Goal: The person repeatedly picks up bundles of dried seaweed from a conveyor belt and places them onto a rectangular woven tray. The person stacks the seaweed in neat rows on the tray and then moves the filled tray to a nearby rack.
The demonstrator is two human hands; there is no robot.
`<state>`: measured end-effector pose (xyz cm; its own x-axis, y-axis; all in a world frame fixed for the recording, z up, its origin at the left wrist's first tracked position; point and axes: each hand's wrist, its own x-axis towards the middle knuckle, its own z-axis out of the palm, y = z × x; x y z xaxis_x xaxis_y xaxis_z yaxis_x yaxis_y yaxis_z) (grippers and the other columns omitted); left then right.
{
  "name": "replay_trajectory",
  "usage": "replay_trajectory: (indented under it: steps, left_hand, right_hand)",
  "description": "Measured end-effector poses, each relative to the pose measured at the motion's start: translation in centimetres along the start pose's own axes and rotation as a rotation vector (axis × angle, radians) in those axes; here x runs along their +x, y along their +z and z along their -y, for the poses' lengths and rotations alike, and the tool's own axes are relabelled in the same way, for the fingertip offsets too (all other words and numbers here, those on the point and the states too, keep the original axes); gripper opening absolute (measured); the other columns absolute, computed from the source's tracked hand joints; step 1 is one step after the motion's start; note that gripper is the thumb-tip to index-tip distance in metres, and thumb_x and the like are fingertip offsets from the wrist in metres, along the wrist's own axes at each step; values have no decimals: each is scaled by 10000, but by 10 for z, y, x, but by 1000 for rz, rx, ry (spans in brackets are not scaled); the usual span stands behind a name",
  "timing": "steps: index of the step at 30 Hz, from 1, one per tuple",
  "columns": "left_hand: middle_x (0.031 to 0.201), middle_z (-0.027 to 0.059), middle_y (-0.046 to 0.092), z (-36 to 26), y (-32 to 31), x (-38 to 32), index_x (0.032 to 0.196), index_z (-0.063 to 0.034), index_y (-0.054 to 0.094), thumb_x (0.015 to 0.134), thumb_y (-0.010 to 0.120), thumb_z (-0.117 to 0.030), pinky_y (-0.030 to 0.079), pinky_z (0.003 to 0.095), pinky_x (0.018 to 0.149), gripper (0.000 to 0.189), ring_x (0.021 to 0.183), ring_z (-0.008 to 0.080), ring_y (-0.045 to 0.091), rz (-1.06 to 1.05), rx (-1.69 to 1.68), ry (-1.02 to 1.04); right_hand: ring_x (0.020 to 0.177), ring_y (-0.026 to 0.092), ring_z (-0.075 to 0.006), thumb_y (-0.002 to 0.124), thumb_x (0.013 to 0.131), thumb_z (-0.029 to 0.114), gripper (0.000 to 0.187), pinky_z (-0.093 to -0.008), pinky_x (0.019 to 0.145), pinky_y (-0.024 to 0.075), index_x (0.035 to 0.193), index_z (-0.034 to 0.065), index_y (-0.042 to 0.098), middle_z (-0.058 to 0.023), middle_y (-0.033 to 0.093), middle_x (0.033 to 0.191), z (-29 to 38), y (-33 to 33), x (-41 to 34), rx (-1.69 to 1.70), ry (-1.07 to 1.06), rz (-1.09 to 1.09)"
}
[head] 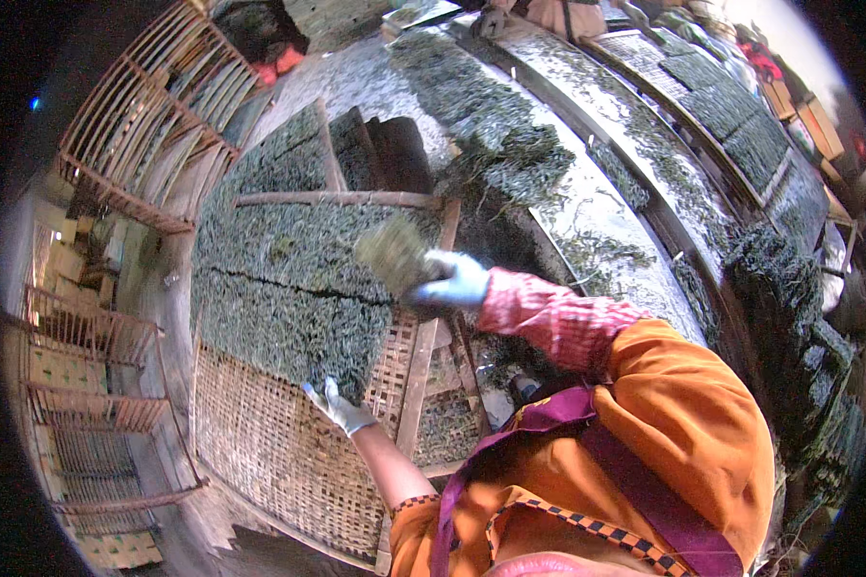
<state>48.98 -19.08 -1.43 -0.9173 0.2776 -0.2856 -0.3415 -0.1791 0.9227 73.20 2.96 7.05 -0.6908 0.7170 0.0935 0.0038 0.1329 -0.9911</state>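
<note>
My left hand [343, 410], in a white glove with blue fingertips, rests at the near edge of a layer of dark green, thin strands [289, 310]. Its fingers are spread and grip nothing. The strands lie in flat rectangular mats with a dark seam between them, on a woven bamboo tray [281, 440] whose near part is bare lattice. Above the mats' right side, my right hand [458, 280], gloved in white and blue, holds a motion-blurred clump of green strands [393, 252]. A red checked sleeve covers that forearm.
A long white worktable [606, 223] with dark rails runs along the right, bearing a strand pile [519, 159]. Another loaded tray [750, 122] lies beyond. Metal racks stand at left, one filled with trays [166, 108]. Part of another person [566, 16] shows at the top.
</note>
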Motion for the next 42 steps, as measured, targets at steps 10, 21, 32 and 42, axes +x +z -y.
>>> replay_trajectory:
  steps: [10,21,32,42]
  left_hand:
    - [1439,105,348,-9,-31,-99,1448,-174,308,823,575,-167,328,467,1045,680,1246,324,404,167,3,112]
    - [1451,98,333,-27,77,-137,1444,-85,295,815,636,-140,306,389,1068,718,1281,267,377,821,138,208]
    - [1386,31,408,24,155,-204,1431,-117,343,762,581,134,427,209,854,754,1022,88,502,1174,414,201]
    - [1241,126,523,33,85,-179,1451,-136,247,859,510,29,483,421,924,668,1087,266,554,868,-57,-421]
  right_hand:
    - [884,616,-190,669,814,103,379,-329,801,505,1174,44,563,-74,662,989,23,-343,-63,144,-410,-823]
    - [1116,553,-221,694,776,174,578,-325,963,433,1301,51,484,-119,563,1254,-98,-343,-106,-532,137,-755]
    - [1003,586,-140,672,856,205,414,-335,893,481,1222,38,574,-49,631,1120,-45,-209,-141,527,242,-47]
    - [960,599,-193,691,838,219,430,-395,826,509,1206,36,562,-51,626,1049,-120,-277,-196,319,294,-545]
